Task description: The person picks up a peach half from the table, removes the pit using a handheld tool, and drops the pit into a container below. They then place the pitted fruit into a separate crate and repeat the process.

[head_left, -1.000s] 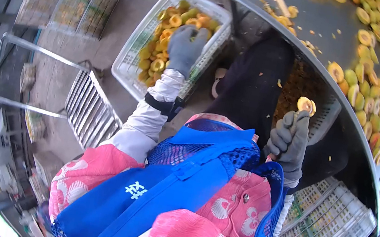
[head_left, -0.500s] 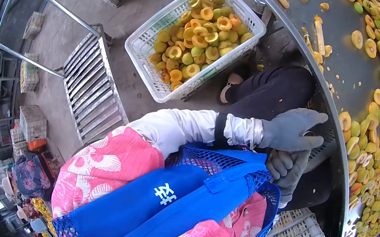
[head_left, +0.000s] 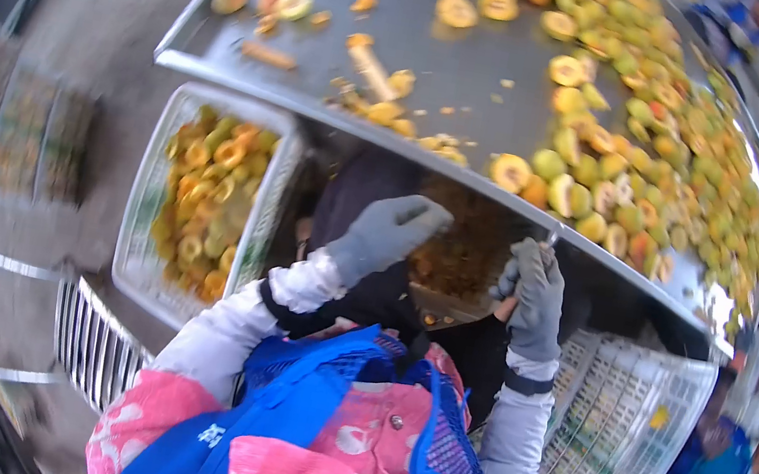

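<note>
My left hand (head_left: 388,235), in a grey glove, hovers with its fingers stretched out and nothing in it, just below the edge of the metal table (head_left: 452,57). My right hand (head_left: 531,296), also gloved, is closed around a small metal-tipped tool (head_left: 555,234) that points up at the table edge. Between the hands, under the table, sits a container of brown pits and scraps (head_left: 458,251). Halved yellow and green fruit (head_left: 615,167) covers the right side of the table. A fruit half (head_left: 510,172) lies at the edge just above my hands.
A white basket (head_left: 138,225) of halved fruit stands on the floor at my left. An empty white crate (head_left: 631,424) is at my right. A metal rack (head_left: 100,350) lies behind the basket. Another person (head_left: 716,459) is at the far right.
The view swung up to the table. My left hand lifted off my right hand and now hangs open under the table edge. My right hand rose with the tool.
</note>
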